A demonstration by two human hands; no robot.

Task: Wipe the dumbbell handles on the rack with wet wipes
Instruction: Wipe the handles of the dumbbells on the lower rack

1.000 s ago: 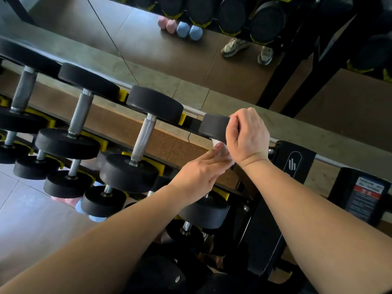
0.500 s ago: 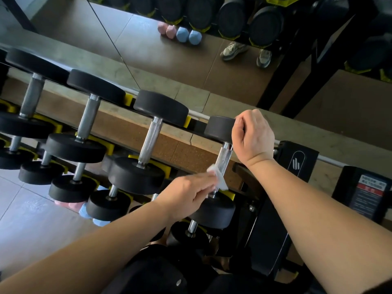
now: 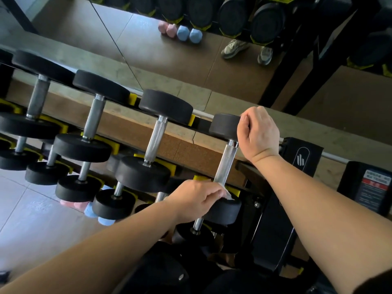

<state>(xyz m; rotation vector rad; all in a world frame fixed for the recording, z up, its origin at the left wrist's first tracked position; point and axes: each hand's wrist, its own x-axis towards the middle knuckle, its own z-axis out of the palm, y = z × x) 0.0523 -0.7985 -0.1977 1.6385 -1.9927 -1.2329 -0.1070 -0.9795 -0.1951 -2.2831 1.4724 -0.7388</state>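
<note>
Dumbbell handle (image 3: 225, 164) under work is a bright, knurled steel bar that runs between the two hands, joining a black round far head (image 3: 224, 126) and a black near head (image 3: 228, 211). It lies across the top tier of the rack (image 3: 273, 230), the last in its row.

At the near end of the bar, the left hand (image 3: 195, 198) has its fingers curled and pinches a white wet wipe (image 3: 228, 195) against the metal, just where the bar meets the near head. Only a crumpled corner of the wipe shows past the fingertips. The fingers seem to wrap round the bar, though the back of the hand hides the grip itself.

Beyond it, the right hand (image 3: 259, 132) is closed over the edge of the far head, knuckles up and thumb on the near side.

To the left of both hands stand larger dumbbells (image 3: 156, 134) of the same make, each resting in yellow cradles (image 3: 132, 99). Below the left forearm a lower tier holds smaller black ones, and pink and blue small weights (image 3: 93, 209) sit on the floor under it.

Past the right hand a mirror (image 3: 169, 52) shows a pair of pale shoes (image 3: 235, 48). To the right of the right forearm is a black plate with a red and white label (image 3: 374, 187), its print too small to read.
</note>
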